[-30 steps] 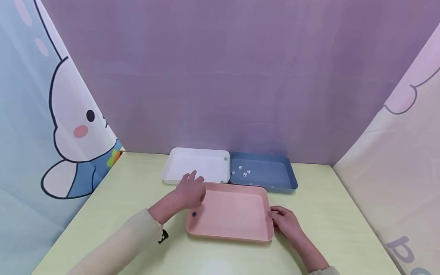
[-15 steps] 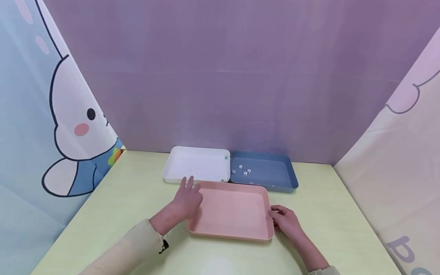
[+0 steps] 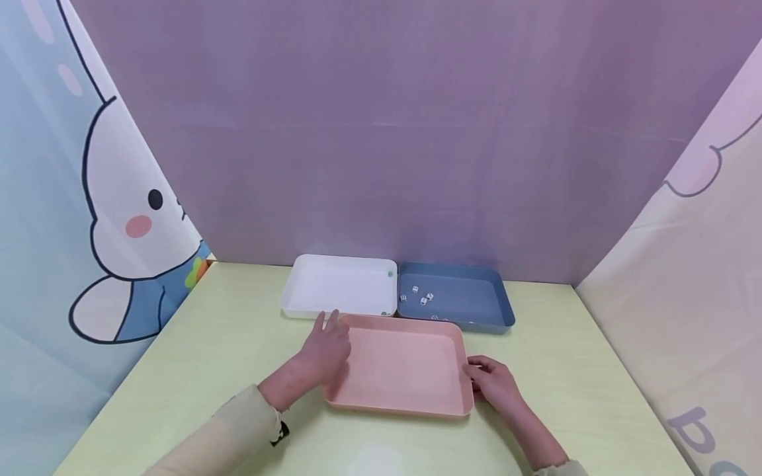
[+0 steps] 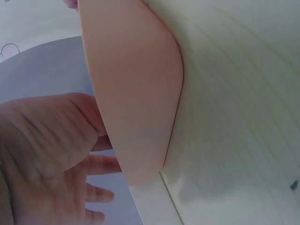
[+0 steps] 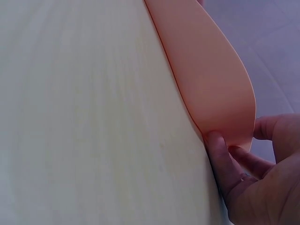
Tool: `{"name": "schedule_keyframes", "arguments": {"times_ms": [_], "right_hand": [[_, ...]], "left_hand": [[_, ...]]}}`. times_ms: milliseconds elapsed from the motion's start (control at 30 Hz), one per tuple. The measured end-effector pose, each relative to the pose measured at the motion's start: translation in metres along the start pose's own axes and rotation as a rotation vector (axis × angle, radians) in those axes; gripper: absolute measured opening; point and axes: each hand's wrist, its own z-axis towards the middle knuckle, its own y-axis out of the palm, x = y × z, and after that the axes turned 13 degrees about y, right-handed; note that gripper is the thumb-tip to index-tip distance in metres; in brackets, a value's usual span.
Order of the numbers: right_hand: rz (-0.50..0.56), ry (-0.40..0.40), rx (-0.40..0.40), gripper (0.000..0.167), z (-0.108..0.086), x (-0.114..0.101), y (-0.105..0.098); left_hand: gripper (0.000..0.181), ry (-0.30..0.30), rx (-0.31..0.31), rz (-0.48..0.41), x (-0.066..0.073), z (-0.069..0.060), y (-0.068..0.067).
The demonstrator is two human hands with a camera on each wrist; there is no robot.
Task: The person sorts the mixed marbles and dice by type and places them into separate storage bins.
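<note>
In the head view a pink tray (image 3: 405, 367) lies on the table. My left hand (image 3: 324, 350) is over its left side, with some fingers stretched forward. In the left wrist view, the tray wall (image 4: 136, 93) hides the tips of the thumb and nearest finger, so I cannot see whether they pinch anything. A small dark blue round piece, seen there earlier, is out of sight. At the tray's right side my right hand (image 3: 494, 383) grips the wall; in the right wrist view its thumb and fingers lie on both sides of the pink wall (image 5: 211, 70).
A white tray (image 3: 333, 281) with small green pieces at its right end stands behind, on the left. Beside it, a blue tray (image 3: 476, 294) holds several white dice (image 3: 423, 301). A purple curtain (image 3: 381, 132) closes the back, with printed cloths at both sides.
My left hand has drawn slightly nearer and lowered at the pink tray's left side, covering where the dark blue piece lay. My right hand stays at the tray's right wall.
</note>
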Motion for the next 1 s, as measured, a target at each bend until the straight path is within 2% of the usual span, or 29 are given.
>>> {"name": "schedule_keyframes", "arguments": {"times_ms": [67, 233, 333, 433, 567, 733, 833, 1000], "right_hand": [[0.002, 0.002, 0.004, 0.036, 0.000, 0.000, 0.001], [0.005, 0.002, 0.003, 0.038, 0.000, 0.000, 0.004], [0.000, 0.002, 0.000, 0.039, 0.001, 0.001, 0.006], [-0.001, 0.003, -0.002, 0.040, 0.000, 0.000, 0.007], [-0.003, 0.004, -0.001, 0.040, 0.000, -0.001, 0.008], [0.012, 0.010, 0.002, 0.040, 0.002, -0.002, 0.005], [0.030, 0.011, -0.002, 0.039, 0.003, -0.002, 0.005], [0.041, 0.006, -0.002, 0.038, 0.002, -0.002, 0.004]], "left_hand": [[0.008, 0.024, 0.023, -0.055, -0.005, 0.000, 0.002], [0.023, 0.114, 0.113, -0.319, -0.021, -0.002, 0.006], [0.016, 0.192, 0.177, -0.455, -0.031, -0.002, 0.005], [0.008, 0.236, 0.211, -0.554, -0.040, 0.001, 0.004], [0.006, 0.218, 0.240, -0.694, -0.051, 0.008, 0.004], [0.005, 0.201, 0.298, -0.811, -0.061, 0.025, -0.002], [0.005, 0.158, 0.318, -0.897, -0.063, 0.037, -0.008], [0.006, 0.113, 0.363, -0.953, -0.064, 0.056, -0.011]]}}
